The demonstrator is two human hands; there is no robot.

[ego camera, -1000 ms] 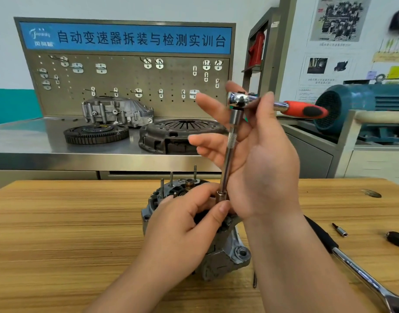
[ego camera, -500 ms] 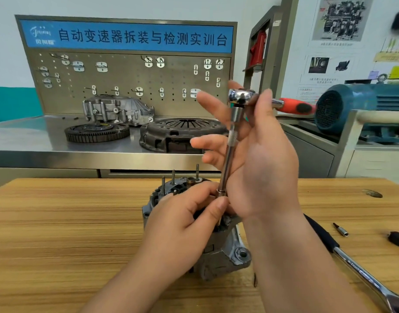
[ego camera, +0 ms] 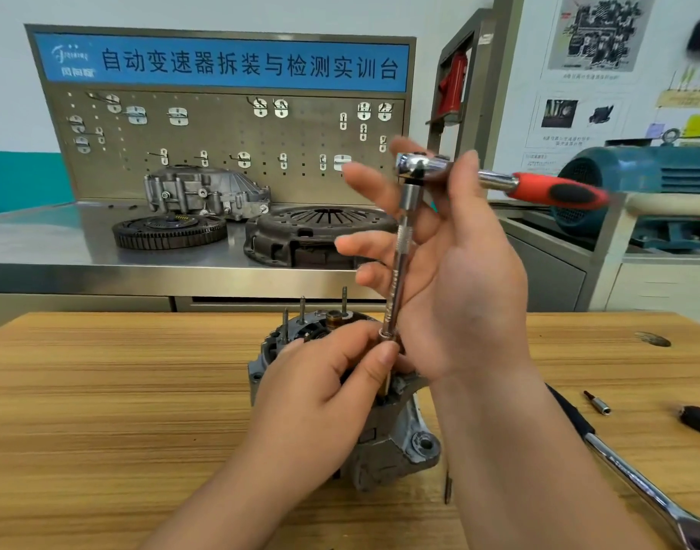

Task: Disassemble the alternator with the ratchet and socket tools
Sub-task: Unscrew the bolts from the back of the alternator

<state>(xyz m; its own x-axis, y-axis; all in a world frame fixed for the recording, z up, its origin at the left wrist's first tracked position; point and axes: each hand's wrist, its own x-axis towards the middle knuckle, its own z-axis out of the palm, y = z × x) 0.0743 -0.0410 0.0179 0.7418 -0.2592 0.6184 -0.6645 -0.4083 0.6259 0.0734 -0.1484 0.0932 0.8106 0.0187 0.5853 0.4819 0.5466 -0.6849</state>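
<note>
**Wooden table [ego camera: 102, 410], alternator [ego camera: 396, 450] stood on end, ratchet [ego camera: 497, 179] up top**

So the alternator sits roughly mid-table, close to the front edge. Its open end faces up and a few thin studs [ego camera: 303, 309] poke out of it. A long chrome extension bar [ego camera: 398, 267] rises from it, leaning a touch to the right, and the ratchet is plugged onto the top. The ratchet's red and black handle sticks out to the right, about level.

Left hand [ego camera: 324, 394] is draped over the alternator body, with thumb and forefinger pinching the bottom end of the extension bar. The very tip of the bar is behind the thumb, so I can't tell what it's seated on.

Right hand [ego camera: 459, 279] is up beside the bar, palm facing left. Its thumb lies across the ratchet's neck and the index finger is behind the head, so it's a light pinch there. The other fingers are fanned out straight past the bar.

Off to the right on the table are a bigger chrome ratchet [ego camera: 638, 482] with a black grip, a small bit [ego camera: 596, 402] and some black-handled thing [ego camera: 697, 420] cut off by the edge. A little bolt [ego camera: 447, 490] lies just beside the alternator.

Behind all that, a steel bench [ego camera: 43, 240] holds a toothed flywheel [ego camera: 168, 230], a clutch cover [ego camera: 312, 236] and a grey housing [ego camera: 205, 192]. A pegboard [ego camera: 221, 133] stands behind them, and there's a blue motor [ego camera: 638, 180] far right.
</note>
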